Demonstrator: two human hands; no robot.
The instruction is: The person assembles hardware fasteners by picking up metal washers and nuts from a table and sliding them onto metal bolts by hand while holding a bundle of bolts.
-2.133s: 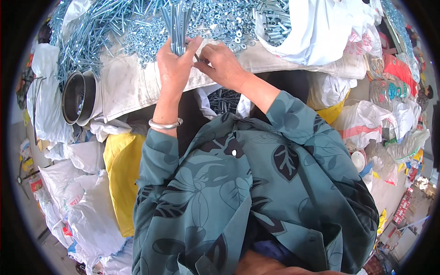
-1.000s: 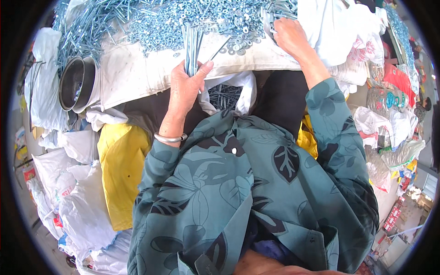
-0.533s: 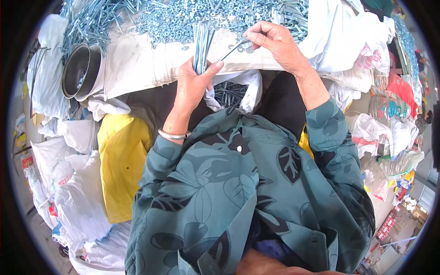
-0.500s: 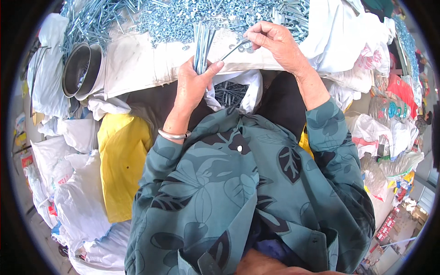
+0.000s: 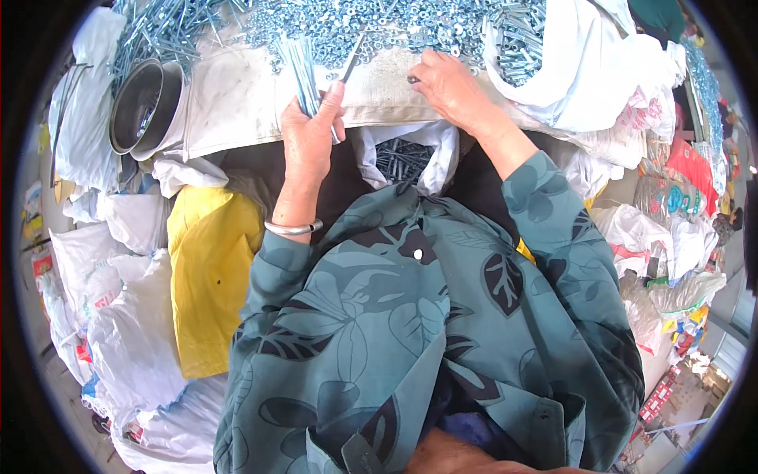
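Observation:
My left hand [image 5: 309, 130] is closed round an upright bundle of long, thin silvery bolts [image 5: 298, 67]. A single darker bolt [image 5: 353, 57] sticks up at a slant from beside its thumb, apart from the bundle. My right hand [image 5: 452, 88] is at the table's near edge, thumb and fingers pinched together. A small dark bit of metal [image 5: 413, 79] shows at its fingertips, too small to name surely. Beyond both hands lies a broad spread of small nuts [image 5: 347, 20] on the cloth-covered table [image 5: 229, 95].
More long bolts [image 5: 162, 35] heap at the far left, above a dark metal bowl [image 5: 118, 118] with a few pieces inside. A white-lined bag of dark bolts or rods [image 5: 401, 158] stands below the table edge. White sacks [image 5: 130, 316] and yellow cloth [image 5: 209, 276] lie left.
My left hand has shifted left with the bundle. The single bolt, which spanned both hands, now points upward from the left thumb alone. My right hand has moved left and come away from it.

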